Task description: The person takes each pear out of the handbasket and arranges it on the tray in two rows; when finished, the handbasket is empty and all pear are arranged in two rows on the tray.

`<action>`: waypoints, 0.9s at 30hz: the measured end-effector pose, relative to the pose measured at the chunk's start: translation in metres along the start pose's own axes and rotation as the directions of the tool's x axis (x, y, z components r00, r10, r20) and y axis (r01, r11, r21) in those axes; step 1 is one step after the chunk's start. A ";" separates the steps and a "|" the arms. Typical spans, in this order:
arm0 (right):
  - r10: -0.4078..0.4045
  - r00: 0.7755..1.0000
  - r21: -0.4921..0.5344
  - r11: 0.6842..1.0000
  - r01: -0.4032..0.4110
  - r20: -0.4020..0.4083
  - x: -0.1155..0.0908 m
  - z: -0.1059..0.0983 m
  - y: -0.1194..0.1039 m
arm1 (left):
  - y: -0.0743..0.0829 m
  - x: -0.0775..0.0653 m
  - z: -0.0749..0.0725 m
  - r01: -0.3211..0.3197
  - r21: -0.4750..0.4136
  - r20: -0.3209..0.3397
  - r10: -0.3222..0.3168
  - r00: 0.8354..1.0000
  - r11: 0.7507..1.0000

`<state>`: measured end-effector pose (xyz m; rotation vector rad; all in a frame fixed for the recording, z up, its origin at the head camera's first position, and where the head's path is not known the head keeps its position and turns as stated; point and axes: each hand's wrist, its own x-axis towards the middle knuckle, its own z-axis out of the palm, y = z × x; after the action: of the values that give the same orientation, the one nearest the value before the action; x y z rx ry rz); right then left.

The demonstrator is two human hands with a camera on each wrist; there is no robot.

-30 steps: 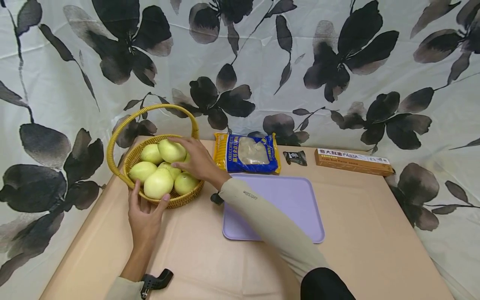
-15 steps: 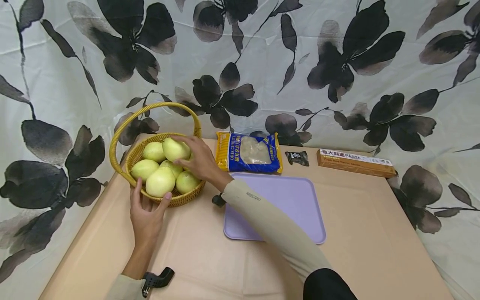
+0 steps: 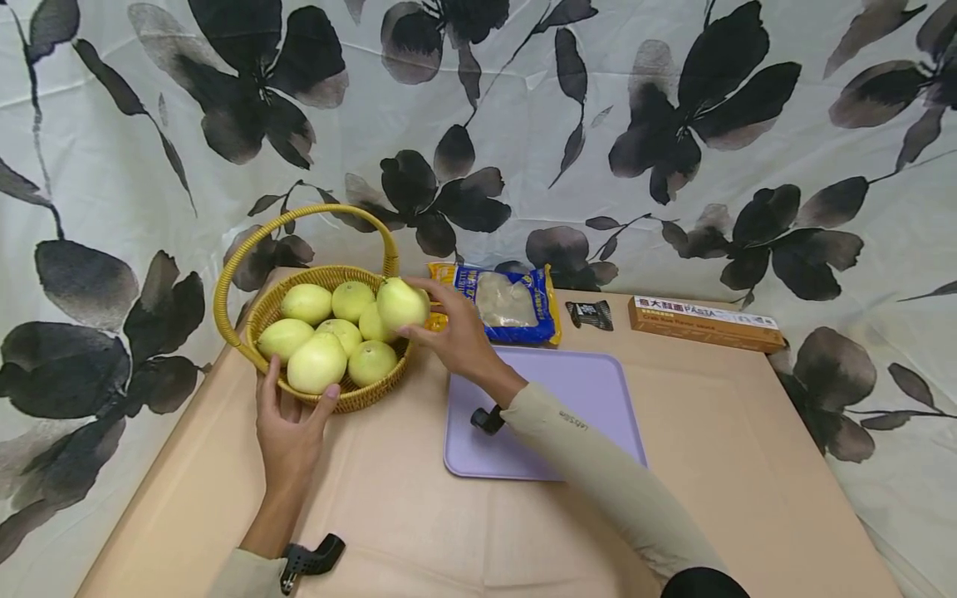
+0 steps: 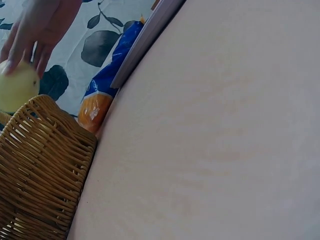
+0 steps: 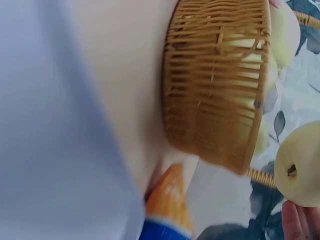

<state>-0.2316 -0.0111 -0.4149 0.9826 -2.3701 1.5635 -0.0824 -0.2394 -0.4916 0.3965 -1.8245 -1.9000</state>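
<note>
My right hand (image 3: 467,336) holds a pale yellow-green pear (image 3: 402,304) at the right rim of the wicker basket (image 3: 370,399). Its fingers are behind the fruit and the thumb is in front; in the right wrist view the pear (image 5: 300,165) shows its brown dimpled end beyond the rim. More round yellow-green fruits (image 3: 317,363) fill the basket, which has a tall yellow handle (image 3: 224,291). At the basket's near left side, my left hand (image 3: 290,432) grips the rim, thumb at the front and fingers around the side.
A lilac tray (image 3: 606,415) lies right of the basket, under my right forearm. Behind it are a blue and yellow orecchiette bag (image 3: 508,301), a small black packet (image 3: 590,316) and a long brown pasta box (image 3: 706,325). A floral cloth (image 3: 561,124) hangs along the back.
My right hand has lifted the pear off the pile and carried it right to the basket's rim, uncovering more fruits behind. The left hand stays on the basket.
</note>
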 end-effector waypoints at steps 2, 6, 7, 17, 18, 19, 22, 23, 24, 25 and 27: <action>0.029 1.000 0.005 1.000 -0.028 -0.014 -0.008 -0.010 0.004 | 0.000 0.000 0.000 0.002 0.004 -0.003 -0.002 1.000 1.000; 0.106 0.994 -0.007 0.994 -0.106 -0.025 -0.026 -0.030 0.013 | -0.001 0.000 -0.001 -0.005 0.013 -0.005 0.005 1.000 1.000; 0.125 0.992 -0.015 0.992 -0.126 -0.028 -0.030 -0.034 0.016 | -0.001 0.000 -0.001 -0.009 0.011 -0.005 0.009 1.000 1.000; 0.292 0.956 -0.098 0.952 -0.291 -0.011 -0.066 -0.061 0.039 | 0.000 0.001 -0.001 -0.012 0.000 0.004 0.012 1.000 1.000; 0.303 0.953 -0.106 0.947 -0.302 -0.007 -0.069 -0.062 0.041 | 0.000 0.001 -0.001 -0.015 -0.001 0.005 0.015 1.000 1.000; 0.318 0.948 -0.113 0.942 -0.316 -0.003 -0.071 -0.063 0.043 | 0.000 0.001 -0.001 -0.018 0.000 0.006 0.018 1.000 1.000; 0.353 0.936 -0.138 0.927 -0.348 0.011 -0.075 -0.063 0.047 | 0.000 0.001 0.000 -0.025 -0.006 0.007 0.025 1.000 1.000; 0.362 0.932 -0.145 0.923 -0.355 0.017 -0.076 -0.062 0.048 | 0.000 0.001 0.000 -0.027 -0.010 0.007 0.027 1.000 1.000; 0.370 0.929 -0.151 0.920 -0.363 0.022 -0.076 -0.061 0.049 | 0.000 0.001 0.001 -0.029 -0.013 0.007 0.029 1.000 1.000; 0.378 0.925 -0.157 0.916 -0.370 0.027 -0.077 -0.060 0.049 | 0.000 0.001 0.001 -0.028 -0.015 0.008 0.028 1.000 0.999; 0.389 0.921 -0.167 0.910 -0.379 0.032 -0.077 -0.058 0.049 | 0.000 0.001 0.002 -0.025 -0.023 0.009 0.026 1.000 0.999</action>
<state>-0.2141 0.0853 -0.4607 0.5638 -2.8148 1.4397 -0.0841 -0.2383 -0.4918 0.3558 -1.8038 -1.9066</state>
